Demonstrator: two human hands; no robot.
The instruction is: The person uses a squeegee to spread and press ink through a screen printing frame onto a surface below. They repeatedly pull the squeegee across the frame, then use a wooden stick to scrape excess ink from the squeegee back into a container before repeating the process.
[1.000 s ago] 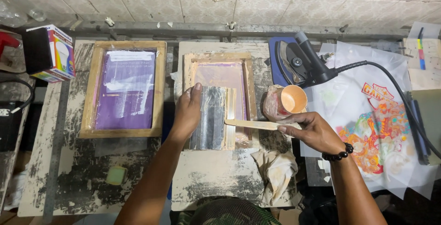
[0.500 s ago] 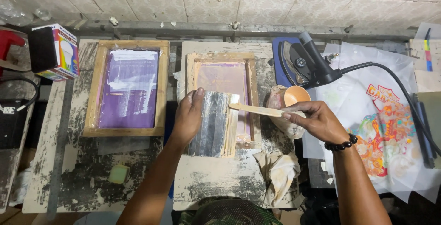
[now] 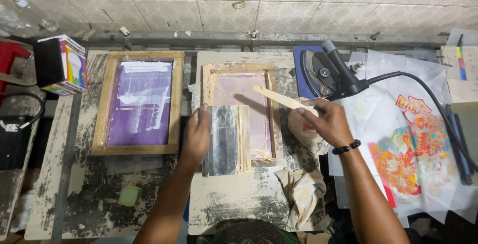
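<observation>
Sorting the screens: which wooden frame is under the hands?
The right-hand frame, with pale pinkish mesh; the left hand rests there. The purple-mesh frame lies untouched.

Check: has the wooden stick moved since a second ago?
Yes. The wooden stick swung up from beside the squeegee to over the screen frame, held in the right hand.

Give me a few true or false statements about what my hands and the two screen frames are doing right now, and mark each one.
1. The right hand holds a flat wooden stick over the middle screen frame. True.
2. The left hand rests on the purple screen frame. False: it rests at the left edge of the squeegee lying on the middle frame.
3. The iron lies to the right of the middle frame. True.
4. The green sponge lies inside the purple frame. False: it lies on the table in front of it.
</observation>
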